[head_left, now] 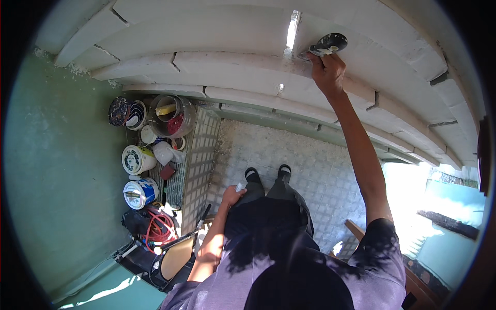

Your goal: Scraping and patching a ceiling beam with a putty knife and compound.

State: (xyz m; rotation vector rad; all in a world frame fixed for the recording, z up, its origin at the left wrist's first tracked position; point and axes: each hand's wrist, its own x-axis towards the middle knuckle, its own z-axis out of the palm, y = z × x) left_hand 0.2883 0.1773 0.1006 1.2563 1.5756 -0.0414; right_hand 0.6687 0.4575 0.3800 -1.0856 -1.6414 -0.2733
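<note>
My right hand (pixel 330 76) reaches up at the far right, closed around a putty knife (pixel 329 43) with a dark, paint-spotted handle. Its blade end lies at the white board wall (pixel 243 30), beside a bright slit of light (pixel 293 30); whether the blade touches cannot be made out. Down near my thigh, my left hand (pixel 231 197) is closed on a small whitish piece (pixel 240 187), too small to name. Dark gaps (pixel 175 61) break the wall's stepped boards in several places.
Paint buckets (pixel 138 160), a large clear tub (pixel 172 116) and a coiled red hose (pixel 159 227) stand along the green wall (pixel 67 155) at left. Below them is a folding chair (pixel 177 257). A wooden bar (pixel 354 229) lies by my right side.
</note>
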